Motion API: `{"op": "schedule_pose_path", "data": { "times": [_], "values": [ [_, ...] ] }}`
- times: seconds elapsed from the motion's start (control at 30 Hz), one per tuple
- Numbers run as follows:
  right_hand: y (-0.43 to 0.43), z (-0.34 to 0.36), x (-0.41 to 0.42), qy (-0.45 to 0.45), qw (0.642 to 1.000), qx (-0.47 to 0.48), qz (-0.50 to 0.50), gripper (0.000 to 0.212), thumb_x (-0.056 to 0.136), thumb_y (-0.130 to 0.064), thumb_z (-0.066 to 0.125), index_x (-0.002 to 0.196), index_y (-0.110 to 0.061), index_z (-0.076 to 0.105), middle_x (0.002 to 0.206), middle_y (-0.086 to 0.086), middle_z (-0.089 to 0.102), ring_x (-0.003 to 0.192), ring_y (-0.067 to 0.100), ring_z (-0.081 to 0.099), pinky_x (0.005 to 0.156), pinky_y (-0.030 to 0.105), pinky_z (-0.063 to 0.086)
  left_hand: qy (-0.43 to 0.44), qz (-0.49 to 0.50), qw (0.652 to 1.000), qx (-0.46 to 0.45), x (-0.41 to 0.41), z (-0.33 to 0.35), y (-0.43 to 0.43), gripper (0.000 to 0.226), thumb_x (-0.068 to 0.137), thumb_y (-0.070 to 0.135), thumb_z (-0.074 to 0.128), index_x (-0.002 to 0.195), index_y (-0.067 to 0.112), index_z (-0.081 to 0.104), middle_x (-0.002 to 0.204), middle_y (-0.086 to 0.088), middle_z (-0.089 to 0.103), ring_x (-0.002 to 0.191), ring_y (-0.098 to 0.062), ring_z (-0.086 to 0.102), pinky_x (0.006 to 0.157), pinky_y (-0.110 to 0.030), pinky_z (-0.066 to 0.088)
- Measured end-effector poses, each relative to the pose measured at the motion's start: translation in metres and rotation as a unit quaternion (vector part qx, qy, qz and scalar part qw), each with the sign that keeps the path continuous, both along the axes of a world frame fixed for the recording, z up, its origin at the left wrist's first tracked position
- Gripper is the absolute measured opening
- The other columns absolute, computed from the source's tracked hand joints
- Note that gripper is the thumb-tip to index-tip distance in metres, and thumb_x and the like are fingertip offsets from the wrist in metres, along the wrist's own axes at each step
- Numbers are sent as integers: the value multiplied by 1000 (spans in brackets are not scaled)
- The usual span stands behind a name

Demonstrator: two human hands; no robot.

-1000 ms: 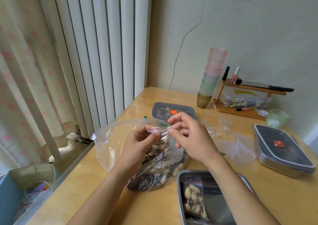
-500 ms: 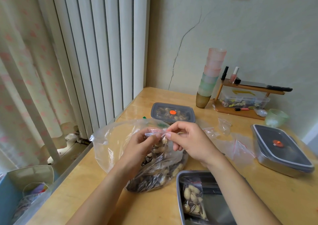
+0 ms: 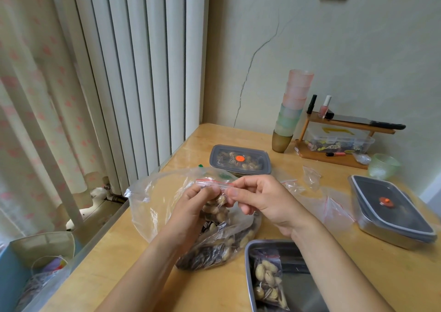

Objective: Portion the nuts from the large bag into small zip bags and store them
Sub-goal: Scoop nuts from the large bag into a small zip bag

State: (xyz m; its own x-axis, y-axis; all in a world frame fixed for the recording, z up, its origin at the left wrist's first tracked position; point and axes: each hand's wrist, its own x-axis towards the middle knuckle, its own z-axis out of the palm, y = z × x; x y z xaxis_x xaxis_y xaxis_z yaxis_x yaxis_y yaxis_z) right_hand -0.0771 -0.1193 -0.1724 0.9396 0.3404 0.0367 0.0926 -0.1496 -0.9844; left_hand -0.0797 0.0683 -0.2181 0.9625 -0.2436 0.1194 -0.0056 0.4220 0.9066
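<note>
Zip bag (image 3: 216,183), centre frame: left hand (image 3: 191,209) and right hand (image 3: 265,200) are pinching its seal with curled fingers (image 3: 235,193). Risk: seal closing unevenly, nuts (image 3: 218,210) spilling onto desk (image 3: 358,264).

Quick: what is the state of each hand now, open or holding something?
Left hand: closed, holding the zip bag of nuts.
Right hand: closed, pinching the same zip bag at its top edge.

wall (image 3: 334,49): pale, cracked | left: white ribbed radiator (image 3: 133,73), floral curtain (image 3: 28,101) | table (image 3: 381,278): light wood
</note>
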Motion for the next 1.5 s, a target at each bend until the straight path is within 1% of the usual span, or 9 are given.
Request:
{"op": "schedule_pose_path", "data": {
  "times": [0.1, 0.27, 0.33, 0.6, 0.8, 0.9, 1.07, 1.3, 1.5],
  "values": [
    [-1, 1, 0, 4, 1000, 16, 13, 17, 95, -15, 72, 105, -2, 73, 86, 9, 71, 59, 11, 53, 58, 19, 44, -4, -11, 1000, -10, 0, -1, 2, 16, 94, 24, 70, 92, 10, 77, 88, -16, 70, 75, -22, 65, 58, -28, 52],
    [-2, 2, 1, -19, 1000, -1, -7, 17, 97, -10, 70, 106, 3, 71, 83, 7, 69, 60, 11, 55, 58, 19, 45, -1, -4, 1000, -18, 3, -5, 1, 32, 87, 21, 73, 112, 0, 73, 106, -22, 70, 96, -36, 61, 83, -46, 51],
    [-1, 1, 1, -27, 1000, -3, -9, 15, 96, -11, 71, 104, 1, 72, 82, 6, 69, 60, 11, 55, 58, 20, 45, -1, -2, 1000, -20, 5, -6, 1, 33, 87, 21, 69, 112, -1, 73, 107, -22, 72, 98, -36, 64, 86, -48, 51],
    [-1, 0, 1, -28, 999, 27, -18, 17, 92, -12, 75, 103, 2, 75, 84, 15, 73, 57, 13, 56, 56, 19, 45, -26, -2, 1000, -2, 3, -5, 2, 37, 92, 28, 66, 114, -1, 72, 105, -16, 72, 99, -24, 68, 79, -34, 52],
    [0, -3, 1, -23, 999, 32, -15, 15, 98, -13, 68, 103, 0, 73, 87, 11, 74, 59, 15, 58, 57, 21, 43, -4, 16, 1000, -7, 5, -8, 2, 25, 88, 30, 68, 101, 10, 77, 96, -11, 72, 79, -15, 65, 71, -33, 46],
    [1, -3, 3, -40, 999, 16, -25, 14, 98, -10, 68, 103, 3, 72, 85, 11, 73, 59, 15, 59, 57, 21, 44, -10, 19, 1000, -2, 5, -8, 2, 27, 88, 29, 70, 103, 8, 77, 96, -12, 72, 77, -14, 64, 72, -33, 46],
    [2, -4, 4, -63, 997, -14, -47, 11, 97, -8, 69, 101, 2, 73, 82, 11, 74, 58, 13, 60, 56, 20, 45, -38, 29, 998, 31, 4, -6, -1, 25, 92, 20, 72, 106, 0, 76, 70, 6, 64, 62, -7, 53, 63, -23, 42],
    [3, -6, 4, -48, 997, -19, -58, 10, 95, -10, 72, 100, -1, 74, 72, 5, 70, 60, 13, 62, 56, 21, 46, -40, 40, 998, 36, 1, -3, -1, 9, 89, 19, 73, 86, 13, 80, 69, 1, 59, 63, -10, 47, 58, -21, 41],
    [3, -5, 4, -53, 997, -18, -52, 9, 96, -7, 69, 99, 1, 72, 70, 2, 69, 61, 15, 61, 57, 22, 46, -43, 36, 998, 31, 0, -4, -2, 11, 93, 12, 70, 95, 3, 76, 67, 4, 59, 58, -7, 49, 55, -18, 41]
  ]
}}
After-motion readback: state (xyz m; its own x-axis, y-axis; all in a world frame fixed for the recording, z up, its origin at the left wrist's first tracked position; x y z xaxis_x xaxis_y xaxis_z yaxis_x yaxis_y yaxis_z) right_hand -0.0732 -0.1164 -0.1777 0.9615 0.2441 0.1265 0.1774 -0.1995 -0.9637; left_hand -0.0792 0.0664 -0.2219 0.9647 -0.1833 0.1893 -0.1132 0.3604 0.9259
